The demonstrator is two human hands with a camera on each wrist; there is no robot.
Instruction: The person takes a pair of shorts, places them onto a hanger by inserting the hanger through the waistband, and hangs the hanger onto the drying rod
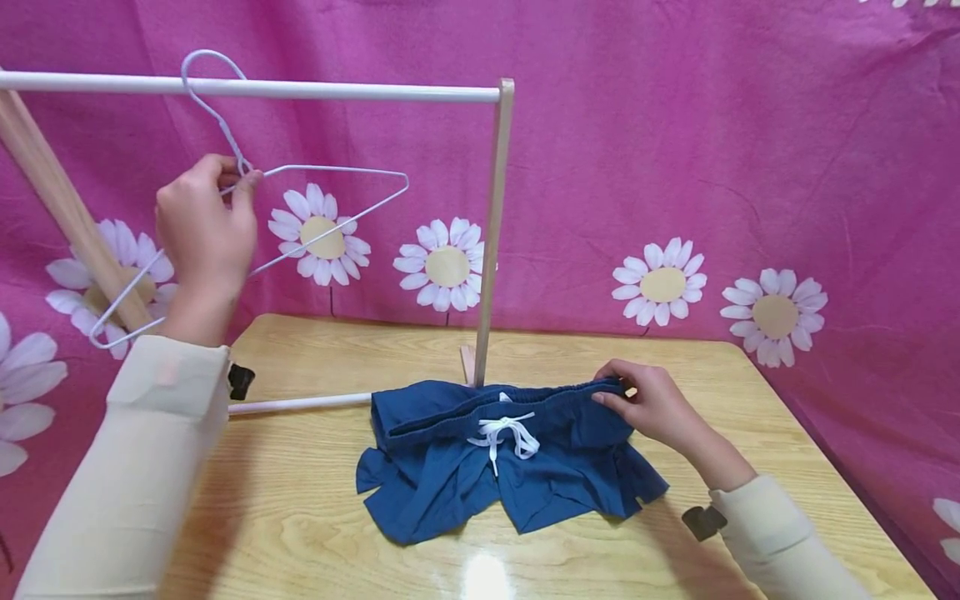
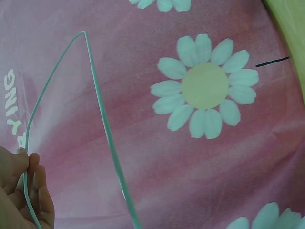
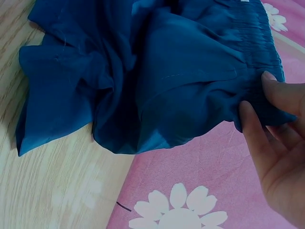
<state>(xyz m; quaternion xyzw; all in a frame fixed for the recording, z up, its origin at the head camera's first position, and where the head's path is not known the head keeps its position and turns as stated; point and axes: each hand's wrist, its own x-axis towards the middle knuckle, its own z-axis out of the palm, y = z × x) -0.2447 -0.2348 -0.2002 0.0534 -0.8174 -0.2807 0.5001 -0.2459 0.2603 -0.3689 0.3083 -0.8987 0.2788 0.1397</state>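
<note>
Up at the left, my left hand (image 1: 208,229) pinches a white wire hanger (image 1: 337,169) just below its hook. The hook (image 1: 213,54) loops over the white rail (image 1: 337,88) of a small clothes rack; whether it bears on the rail, I cannot tell. In the left wrist view, thumb and fingers hold the hanger's wire (image 2: 107,129). Lower right, my right hand (image 1: 656,404) grips the elastic waistband of dark blue shorts (image 1: 442,483) at its right end. The waistband is raised and gapes a little, with a white drawstring bow (image 1: 508,437) in front. The legs lie on the table.
The rack's wooden right post (image 1: 495,225) stands behind the shorts, and a slanted wooden post (image 1: 67,200) is at the left. A low white bar (image 1: 300,403) runs behind the shorts over the wooden table (image 1: 285,508). A pink flowered cloth (image 1: 600,150) hangs around the table.
</note>
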